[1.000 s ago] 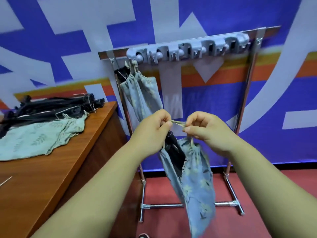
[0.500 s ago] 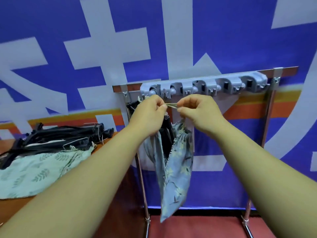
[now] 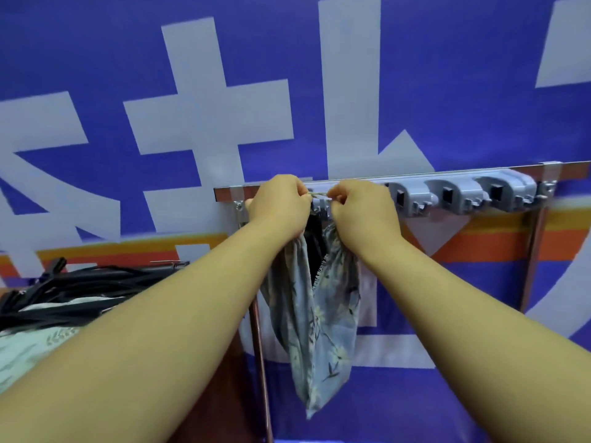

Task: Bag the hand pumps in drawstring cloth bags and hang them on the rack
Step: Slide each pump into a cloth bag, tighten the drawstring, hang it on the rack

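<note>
A blue floral drawstring bag (image 3: 329, 318) hangs from my two hands, with a black hand pump (image 3: 315, 241) showing at its gathered mouth. My left hand (image 3: 279, 207) and my right hand (image 3: 363, 211) each pinch one end of the bag's drawstring (image 3: 317, 195) and hold it taut right at the grey hook strip (image 3: 460, 196) of the metal rack (image 3: 531, 260). An earlier hung bag (image 3: 276, 282) is partly hidden behind my left wrist.
Several black hand pumps (image 3: 83, 289) lie piled on the wooden table at the left, on top of pale green cloth bags (image 3: 22, 350). The rack's left leg (image 3: 260, 359) runs down beside the table. A blue and white banner fills the wall behind.
Both hands have lifted the bagged pump from waist height up to the rack's hook strip, keeping the drawstring stretched between them. My view has tilted upward.
</note>
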`<state>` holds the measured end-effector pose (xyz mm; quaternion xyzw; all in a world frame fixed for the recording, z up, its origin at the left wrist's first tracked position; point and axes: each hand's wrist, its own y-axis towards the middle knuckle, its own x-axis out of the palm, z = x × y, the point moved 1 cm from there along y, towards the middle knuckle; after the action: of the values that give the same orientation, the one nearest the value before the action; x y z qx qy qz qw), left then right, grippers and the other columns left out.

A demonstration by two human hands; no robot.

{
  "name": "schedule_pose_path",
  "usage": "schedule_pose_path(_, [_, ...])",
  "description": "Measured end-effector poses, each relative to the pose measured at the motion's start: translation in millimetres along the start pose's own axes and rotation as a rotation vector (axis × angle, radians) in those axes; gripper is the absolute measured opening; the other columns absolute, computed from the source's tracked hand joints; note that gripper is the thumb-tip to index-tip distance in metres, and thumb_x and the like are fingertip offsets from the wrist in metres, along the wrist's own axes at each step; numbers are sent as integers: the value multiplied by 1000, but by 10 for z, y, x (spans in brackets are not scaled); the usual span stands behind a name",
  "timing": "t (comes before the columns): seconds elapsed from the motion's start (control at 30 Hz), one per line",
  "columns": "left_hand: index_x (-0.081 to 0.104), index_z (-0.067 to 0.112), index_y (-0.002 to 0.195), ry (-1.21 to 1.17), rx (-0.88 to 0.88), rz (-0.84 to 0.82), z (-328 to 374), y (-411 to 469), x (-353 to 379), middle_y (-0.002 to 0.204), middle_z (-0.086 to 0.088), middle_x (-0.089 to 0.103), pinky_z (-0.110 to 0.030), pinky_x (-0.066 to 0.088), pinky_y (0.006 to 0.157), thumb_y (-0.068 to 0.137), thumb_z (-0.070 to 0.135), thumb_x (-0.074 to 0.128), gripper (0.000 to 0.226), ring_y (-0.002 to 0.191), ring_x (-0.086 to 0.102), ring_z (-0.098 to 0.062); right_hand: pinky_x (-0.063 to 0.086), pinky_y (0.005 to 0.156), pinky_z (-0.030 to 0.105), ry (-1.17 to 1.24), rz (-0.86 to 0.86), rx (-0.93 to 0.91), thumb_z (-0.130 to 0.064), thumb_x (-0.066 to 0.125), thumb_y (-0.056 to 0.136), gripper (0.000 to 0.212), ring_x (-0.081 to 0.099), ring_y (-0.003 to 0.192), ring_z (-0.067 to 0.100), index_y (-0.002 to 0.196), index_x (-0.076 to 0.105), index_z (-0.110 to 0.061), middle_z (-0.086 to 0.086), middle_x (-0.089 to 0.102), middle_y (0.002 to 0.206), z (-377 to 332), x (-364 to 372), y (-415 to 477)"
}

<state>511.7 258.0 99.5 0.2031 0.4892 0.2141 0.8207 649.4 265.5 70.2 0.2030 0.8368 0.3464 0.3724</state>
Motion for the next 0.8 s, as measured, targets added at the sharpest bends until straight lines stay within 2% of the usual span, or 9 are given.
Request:
schedule_pose_path(0.07, [65,28,71,17,13,-35,-56,-18,35,93,8,72,-48,47,100,94,33,65,23,103,64,-26,53,84,37,25,-2,44,-17,60,89,21,67,98,28,104,75,-21,5,76,103,66,40,-99])
schedule_pose_path(0.2, [63,34,69,14,68,-72,-121,-105,28,97,10,74,-47,50,99,89,37,72,22,104,65,-23,54,82,36,90,-43,133,-18,65,84,12,68,91,26,93,70,-24,0,76,94,170,82,-309])
schedule_pose_path(0.27, [68,37,84,10,78,-87,-134,-177,-22,105,9,74,-47,49,101,89,36,72,7,110,64,-23,53,81,31,131,-61,163,-18,65,84,13,68,89,22,93,69,-27,-4,75,91,179,52,-393])
schedule_pose_path(0.3, [71,36,96,16,81,-89,-141,-223,-57,109,7,73,-47,48,102,89,35,71,7,113,63,-24,51,80,30,141,-67,172,-17,65,84,15,68,89,20,95,68,-27,-6,73,89,170,19,-438])
schedule_pose_path(0.37, [71,32,111,17,86,-105,-179,-328,-146,116,5,72,-46,48,103,90,32,69,21,116,62,-24,51,80,30,131,-71,177,-19,65,85,18,66,90,19,102,67,-25,-7,71,92,127,-70,-532])
schedule_pose_path(0.5, [71,32,109,55,118,-103,-358,-601,-475,115,5,71,-45,53,96,89,33,67,21,113,62,-24,49,78,29,149,-101,113,-28,68,87,13,63,87,11,100,66,-27,-9,69,95,-141,-251,-784])
schedule_pose_path(0.6, [70,25,111,89,124,-192,-556,-910,-838,111,2,71,-39,55,89,91,31,68,21,104,65,-22,42,69,19,206,-213,28,-30,69,89,3,60,78,0,90,66,-30,-15,66,85,-521,-324,-1049])
schedule_pose_path(0.67, [70,21,112,110,120,-238,-731,-1142,-1110,108,2,71,-35,55,83,92,32,69,22,97,66,-20,39,66,13,234,-297,-27,-30,69,88,5,59,77,-3,87,65,-32,-18,64,82,-820,-317,-1243])
schedule_pose_path(0.8, [70,25,105,118,95,-300,-1132,-1585,-1640,98,8,68,-32,51,77,92,34,72,16,92,66,-15,47,72,21,316,-437,-110,-29,72,86,2,62,79,2,86,70,-29,-14,68,84,-1363,-212,-1570])
